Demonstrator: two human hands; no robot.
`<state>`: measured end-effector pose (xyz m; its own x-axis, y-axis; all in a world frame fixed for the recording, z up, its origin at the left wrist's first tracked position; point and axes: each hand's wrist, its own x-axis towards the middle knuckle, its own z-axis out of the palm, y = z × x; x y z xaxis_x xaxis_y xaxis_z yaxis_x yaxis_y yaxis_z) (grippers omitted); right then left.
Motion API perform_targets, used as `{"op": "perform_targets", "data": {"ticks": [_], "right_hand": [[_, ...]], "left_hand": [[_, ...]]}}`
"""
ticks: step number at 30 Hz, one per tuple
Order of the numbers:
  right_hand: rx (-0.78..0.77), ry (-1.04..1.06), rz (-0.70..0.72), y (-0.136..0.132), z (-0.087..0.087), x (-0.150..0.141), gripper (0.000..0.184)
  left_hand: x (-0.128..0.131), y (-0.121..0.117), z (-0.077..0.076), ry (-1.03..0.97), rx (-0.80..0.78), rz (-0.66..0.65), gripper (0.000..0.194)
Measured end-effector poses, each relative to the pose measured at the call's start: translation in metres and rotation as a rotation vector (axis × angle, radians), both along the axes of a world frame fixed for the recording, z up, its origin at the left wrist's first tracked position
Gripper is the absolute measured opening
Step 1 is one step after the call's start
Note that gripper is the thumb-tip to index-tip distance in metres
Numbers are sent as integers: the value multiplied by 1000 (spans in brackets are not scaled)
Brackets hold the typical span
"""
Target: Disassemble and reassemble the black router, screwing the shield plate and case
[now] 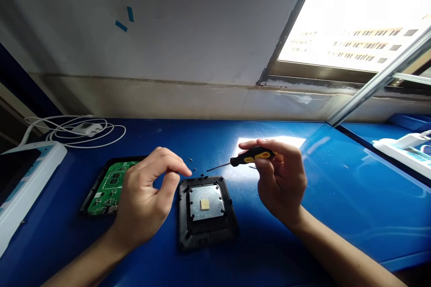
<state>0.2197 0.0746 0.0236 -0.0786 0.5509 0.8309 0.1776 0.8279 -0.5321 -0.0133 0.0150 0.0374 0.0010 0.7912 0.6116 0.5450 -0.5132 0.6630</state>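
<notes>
My right hand (281,179) grips a small screwdriver (251,157) with a black and yellow handle, its thin shaft pointing left above the blue table (336,197). My left hand (148,197) hovers with fingers curled, fingertips near several tiny black screws (197,170) lying on the table; whether it pinches one I cannot tell. Between my hands lies a black device housing (205,213) with a metal plate and a small yellow pad in its middle. A green circuit board in a black frame (106,186) lies partly behind my left hand.
A white device (23,179) sits at the left edge, with a coiled white cable and charger (84,129) behind it. Another white object (404,150) rests at the far right. A wall and a window rise behind the table.
</notes>
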Motion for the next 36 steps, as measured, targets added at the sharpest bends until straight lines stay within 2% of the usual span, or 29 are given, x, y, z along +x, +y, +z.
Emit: {"op": "perform_targets", "data": {"ticks": [4,7,11,19,22,28,32,36], "right_hand": [[-50,-29,-41,3,-7,0,24],[-67,-42,-57,5,-10,1,22],[-96,-63,-72,6,-11,0,21],[-87,-2,-48,5,-7,-1,17],[-159,50,-29,4,-7,0,14],[-398,166,93,4,-7,-2,19],[-455,183,167,2,-5,-7,19],[-500,155,150,0,-7,-8,20]], "left_hand": [[0,3,0,53,-53,27,30],[-4,8,-6,247,-93,74,30],[-12,12,-13,494,24,60,35],[-15,13,-14,487,49,-111,40],[-17,15,-17,472,23,-179,40],[-23,20,-16,426,-91,-227,47],[-25,21,-14,455,-192,-292,49],[-26,21,-13,477,-243,-375,49]]}}
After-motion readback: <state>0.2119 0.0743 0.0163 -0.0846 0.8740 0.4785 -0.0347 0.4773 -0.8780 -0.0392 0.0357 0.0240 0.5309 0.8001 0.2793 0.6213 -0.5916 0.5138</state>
